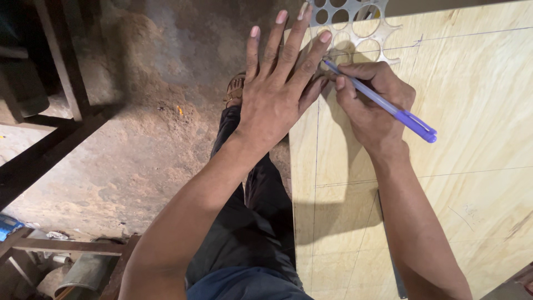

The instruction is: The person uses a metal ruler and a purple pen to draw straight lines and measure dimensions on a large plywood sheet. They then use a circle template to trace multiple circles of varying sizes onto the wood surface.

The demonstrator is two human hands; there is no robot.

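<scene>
A pale plywood sheet (444, 166) fills the right side, thin pencil lines crossing it, its left edge hanging over the dirt floor (122, 139). Dark wooden beams (50, 161) run along the left. At the sheet's top edge sits a metal circle stencil (355, 25), full of round holes. The left hand (277, 94) lies flat there, fingers spread wide and straight, gripping nothing, tips pressing the stencil's lower left part. Just beside it, touching, the right hand (372, 105) has its fingers pinched tight round a purple pen (383, 103), tip down at a stencil hole near the left fingertips. A sandalled foot (235, 89) shows below.
</scene>
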